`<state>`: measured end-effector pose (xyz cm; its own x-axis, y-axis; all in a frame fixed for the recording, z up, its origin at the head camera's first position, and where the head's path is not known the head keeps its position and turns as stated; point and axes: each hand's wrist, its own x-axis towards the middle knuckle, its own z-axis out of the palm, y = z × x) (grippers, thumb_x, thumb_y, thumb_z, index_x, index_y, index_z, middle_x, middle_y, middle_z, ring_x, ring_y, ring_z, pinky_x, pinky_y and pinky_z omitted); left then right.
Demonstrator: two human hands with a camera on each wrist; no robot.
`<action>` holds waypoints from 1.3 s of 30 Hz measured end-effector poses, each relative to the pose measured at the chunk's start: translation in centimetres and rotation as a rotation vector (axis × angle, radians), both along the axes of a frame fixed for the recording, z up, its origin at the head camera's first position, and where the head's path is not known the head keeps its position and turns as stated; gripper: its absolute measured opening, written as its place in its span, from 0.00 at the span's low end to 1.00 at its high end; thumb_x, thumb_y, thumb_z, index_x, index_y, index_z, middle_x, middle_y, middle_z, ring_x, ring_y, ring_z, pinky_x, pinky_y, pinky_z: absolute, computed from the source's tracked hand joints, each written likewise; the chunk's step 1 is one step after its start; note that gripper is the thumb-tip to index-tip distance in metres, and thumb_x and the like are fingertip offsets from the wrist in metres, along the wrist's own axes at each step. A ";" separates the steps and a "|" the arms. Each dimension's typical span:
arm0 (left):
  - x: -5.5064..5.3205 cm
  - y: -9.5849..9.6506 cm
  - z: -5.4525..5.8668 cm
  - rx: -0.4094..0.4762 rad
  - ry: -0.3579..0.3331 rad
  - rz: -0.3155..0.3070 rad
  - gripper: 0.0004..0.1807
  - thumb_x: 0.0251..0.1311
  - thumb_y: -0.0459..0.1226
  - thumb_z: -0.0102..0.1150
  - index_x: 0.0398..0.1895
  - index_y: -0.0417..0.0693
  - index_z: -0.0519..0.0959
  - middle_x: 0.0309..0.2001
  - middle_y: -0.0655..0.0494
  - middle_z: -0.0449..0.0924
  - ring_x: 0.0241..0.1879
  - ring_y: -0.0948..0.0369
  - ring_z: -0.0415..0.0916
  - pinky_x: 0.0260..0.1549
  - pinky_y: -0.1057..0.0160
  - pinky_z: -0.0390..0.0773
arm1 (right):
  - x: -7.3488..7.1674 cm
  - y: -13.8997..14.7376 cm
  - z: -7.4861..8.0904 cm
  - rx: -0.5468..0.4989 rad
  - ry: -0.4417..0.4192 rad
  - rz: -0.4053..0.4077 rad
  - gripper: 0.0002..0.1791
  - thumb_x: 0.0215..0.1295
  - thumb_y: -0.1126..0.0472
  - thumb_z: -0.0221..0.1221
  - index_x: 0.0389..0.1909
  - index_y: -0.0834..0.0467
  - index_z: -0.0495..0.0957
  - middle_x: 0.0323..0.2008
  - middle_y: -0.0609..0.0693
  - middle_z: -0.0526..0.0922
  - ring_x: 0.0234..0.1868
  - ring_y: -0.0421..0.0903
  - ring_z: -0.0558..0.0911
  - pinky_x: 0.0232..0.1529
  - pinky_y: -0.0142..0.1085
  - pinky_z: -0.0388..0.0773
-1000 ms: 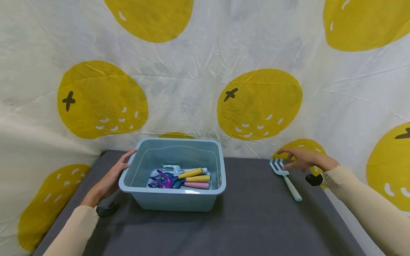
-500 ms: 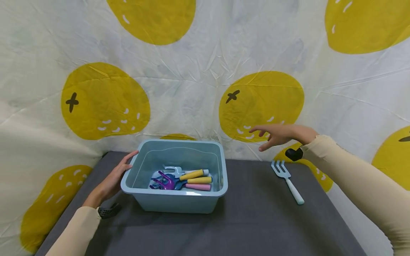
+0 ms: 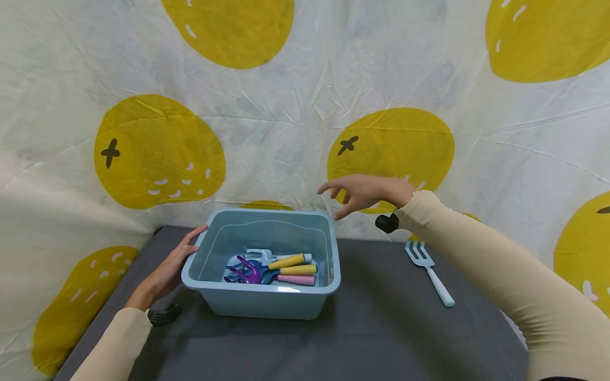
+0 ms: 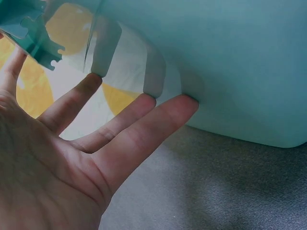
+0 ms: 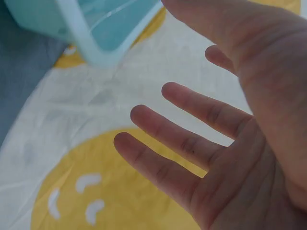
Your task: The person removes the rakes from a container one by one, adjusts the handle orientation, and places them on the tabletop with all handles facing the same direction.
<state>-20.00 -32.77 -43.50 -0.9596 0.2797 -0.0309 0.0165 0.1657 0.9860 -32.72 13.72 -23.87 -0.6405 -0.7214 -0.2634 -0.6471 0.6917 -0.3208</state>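
Observation:
A light blue plastic bin (image 3: 262, 304) stands left of centre on the dark table. Inside lie several small garden tools: a purple claw-like head (image 3: 250, 272), yellow handles (image 3: 288, 261), a pink handle (image 3: 297, 279) and a light blue fork head (image 3: 259, 255), partly overlapping. My left hand (image 3: 167, 272) touches the bin's left side, its straight fingertips (image 4: 189, 101) against the outer wall. Nothing is in my right hand (image 3: 364, 190), which hovers with spread fingers near the bin's back right corner. A light blue hand fork (image 3: 431, 275) lies on the table at the right, beyond my right forearm.
The dark grey cloth-covered table (image 3: 333, 344) carries the bin and the loose fork. Close behind the bin hangs a pale sheet (image 3: 281, 148) with big yellow fruit prints. It also runs down the left side.
My right hand has risen from over the loose fork and moved left to the bin's right corner. The fork stays on the table. My left hand keeps its place at the bin.

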 end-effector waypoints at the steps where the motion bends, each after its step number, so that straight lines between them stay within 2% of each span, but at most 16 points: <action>1: 0.0 0.0 0.0 0.001 -0.001 0.001 0.34 0.80 0.47 0.37 0.84 0.65 0.42 0.80 0.44 0.37 0.69 0.35 0.55 0.59 0.39 0.71 | 0.0 -0.6 -0.2 0.001 -0.006 0.007 0.42 0.64 0.49 0.71 0.76 0.45 0.64 0.65 0.56 0.76 0.55 0.56 0.83 0.53 0.47 0.81; 9: -0.1 -0.1 -0.1 0.003 0.010 0.001 0.34 0.80 0.46 0.37 0.84 0.65 0.43 0.81 0.44 0.38 0.69 0.35 0.55 0.59 0.39 0.71 | -0.1 -5.3 -2.2 -0.021 -0.063 0.118 0.41 0.64 0.50 0.71 0.76 0.47 0.63 0.65 0.58 0.75 0.52 0.52 0.84 0.53 0.44 0.81; 14: -0.1 -0.2 0.1 0.006 0.010 0.006 0.34 0.80 0.46 0.38 0.84 0.65 0.43 0.80 0.44 0.38 0.69 0.35 0.55 0.58 0.39 0.72 | -0.2 -8.2 -4.3 0.012 -0.041 0.190 0.43 0.64 0.46 0.70 0.77 0.48 0.63 0.63 0.56 0.78 0.46 0.47 0.86 0.52 0.42 0.80; 18: -0.1 -0.2 0.1 0.006 0.010 0.006 0.33 0.80 0.46 0.38 0.84 0.65 0.44 0.80 0.43 0.40 0.68 0.35 0.57 0.58 0.39 0.73 | 0.1 -10.1 -6.6 0.060 -0.044 0.201 0.43 0.62 0.41 0.70 0.76 0.44 0.64 0.60 0.52 0.81 0.53 0.48 0.82 0.53 0.42 0.79; 21: -0.1 -0.2 0.2 0.008 0.009 0.007 0.33 0.80 0.47 0.38 0.84 0.64 0.44 0.80 0.42 0.42 0.67 0.33 0.58 0.56 0.37 0.74 | 0.6 -11.2 -8.7 0.059 -0.173 0.160 0.42 0.62 0.43 0.71 0.74 0.41 0.64 0.60 0.52 0.80 0.54 0.48 0.80 0.50 0.44 0.81; 25: -0.1 -0.3 0.1 0.007 0.017 0.005 0.33 0.81 0.47 0.39 0.84 0.65 0.45 0.78 0.40 0.47 0.64 0.33 0.63 0.56 0.37 0.74 | 1.4 -12.2 -11.1 0.067 -0.344 0.102 0.40 0.61 0.48 0.73 0.72 0.40 0.65 0.61 0.57 0.78 0.47 0.49 0.83 0.41 0.46 0.85; 30: -0.3 -0.7 0.3 -0.001 0.016 -0.002 0.33 0.81 0.46 0.42 0.83 0.66 0.48 0.76 0.37 0.51 0.55 0.37 0.73 0.51 0.41 0.79 | 1.9 -13.1 -13.5 0.149 -0.384 0.112 0.38 0.63 0.50 0.72 0.72 0.44 0.66 0.58 0.52 0.80 0.44 0.49 0.84 0.40 0.46 0.85; 33: -0.3 -0.8 0.5 0.004 0.000 0.001 0.33 0.80 0.45 0.45 0.83 0.65 0.49 0.75 0.35 0.53 0.51 0.40 0.77 0.49 0.40 0.80 | 2.1 -13.4 -14.7 0.187 -0.398 0.124 0.36 0.65 0.54 0.70 0.71 0.47 0.66 0.54 0.49 0.80 0.41 0.45 0.84 0.38 0.44 0.85; 39: -0.1 -1.1 0.7 0.044 -0.031 -0.007 0.33 0.80 0.44 0.45 0.83 0.64 0.50 0.71 0.32 0.58 0.43 0.49 0.82 0.45 0.42 0.82 | 2.9 -13.9 -16.4 0.251 -0.482 0.115 0.29 0.68 0.65 0.65 0.66 0.47 0.69 0.54 0.51 0.79 0.37 0.47 0.84 0.38 0.44 0.85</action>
<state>-20.11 -33.91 -42.83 -0.9564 0.2880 -0.0480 -0.0130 0.1222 0.9924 -29.83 -0.14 -40.30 -0.3258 -0.6570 -0.6798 -0.5435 0.7185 -0.4340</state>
